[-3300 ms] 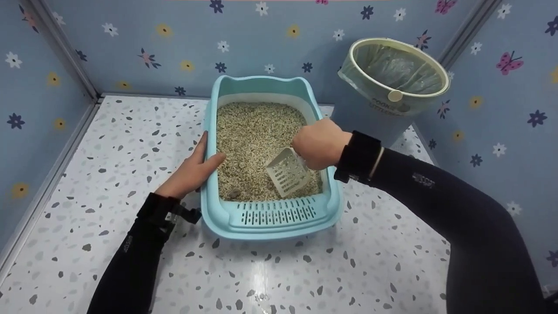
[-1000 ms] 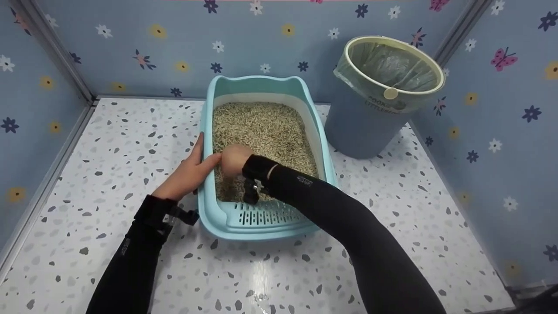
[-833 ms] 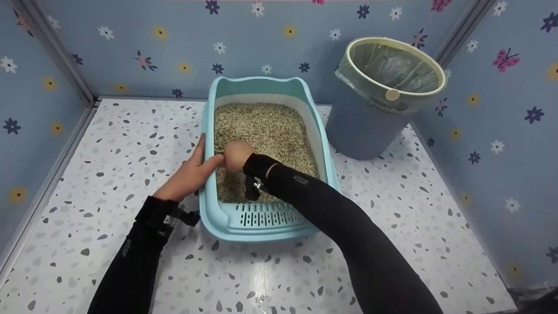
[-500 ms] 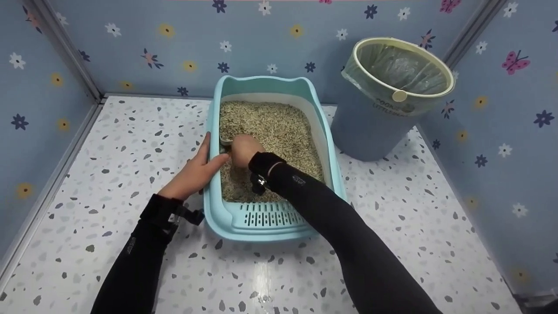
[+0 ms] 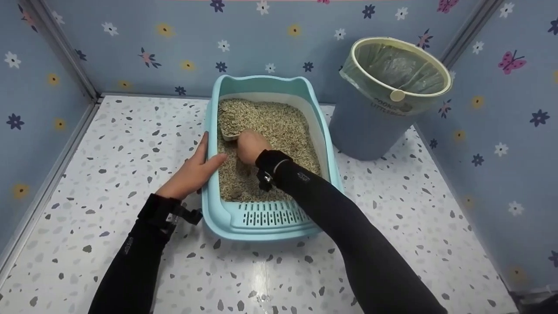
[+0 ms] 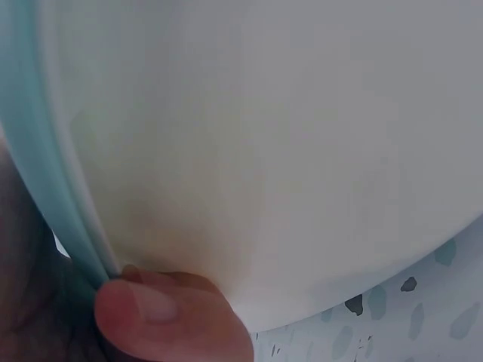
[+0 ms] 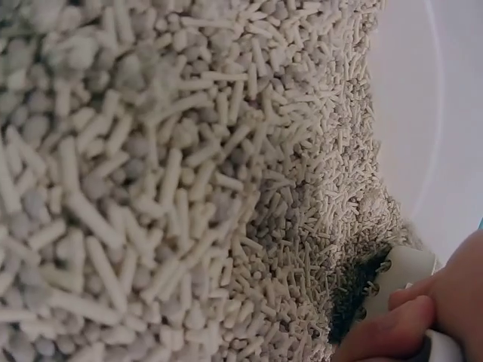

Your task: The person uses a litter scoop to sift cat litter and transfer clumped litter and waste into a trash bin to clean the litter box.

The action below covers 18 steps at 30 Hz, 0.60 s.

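A light blue litter box (image 5: pixel 216 220) with a slotted front ledge stands on the floor, holding pale pellet litter (image 5: pixel 285 126). My left hand (image 5: pixel 188 174) grips its left rim, thumb on top and fingers outside. The left wrist view shows a digit (image 6: pixel 177 313) against the box's pale wall, beside the blue edge. My right hand (image 5: pixel 252 147) holds a pale slotted litter scoop (image 5: pixel 230 137) inside the box, near the left wall. Litter heaps over the scoop, hiding most of it. In the right wrist view, only the scoop's back end (image 7: pixel 411 268) shows beside my fingers.
Right of the box stands a blue-grey bin (image 5: pixel 364 131) with a cream rim and a clear liner bag. Flower-patterned walls (image 5: pixel 261 48) close off the back and both sides. The floor (image 5: pixel 130 144) is white with grey specks.
My right hand has gone from the box's right side to its left, then moved back toward the far end with the scoop, which now carries litter. My left hand stays on the rim.
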Motion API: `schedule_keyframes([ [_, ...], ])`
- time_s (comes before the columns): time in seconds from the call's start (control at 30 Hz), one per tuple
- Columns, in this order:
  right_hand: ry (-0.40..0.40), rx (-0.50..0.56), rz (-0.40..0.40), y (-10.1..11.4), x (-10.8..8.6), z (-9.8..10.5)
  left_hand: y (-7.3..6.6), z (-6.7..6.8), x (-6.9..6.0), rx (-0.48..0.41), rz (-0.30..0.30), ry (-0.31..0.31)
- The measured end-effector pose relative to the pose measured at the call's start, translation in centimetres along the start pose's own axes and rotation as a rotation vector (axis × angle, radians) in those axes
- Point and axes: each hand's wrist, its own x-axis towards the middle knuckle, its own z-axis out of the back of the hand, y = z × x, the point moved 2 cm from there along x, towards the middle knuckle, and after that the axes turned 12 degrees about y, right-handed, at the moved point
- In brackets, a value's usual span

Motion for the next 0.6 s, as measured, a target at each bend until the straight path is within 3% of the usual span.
schedule_keyframes([
  [0.23,-0.033,-0.028,0.01,-0.2,-0.6,0.4,-0.2,0.0,-0.1,0.018,0.007,0.006],
  [0.53,-0.027,0.089,-0.004,-0.8,-2.0,1.4,-0.3,0.1,0.0,0.045,0.014,-0.011],
  [0.6,-0.028,0.06,0.007,-1.0,-2.6,1.6,-0.2,0.1,0.1,0.045,0.019,-0.011],
])
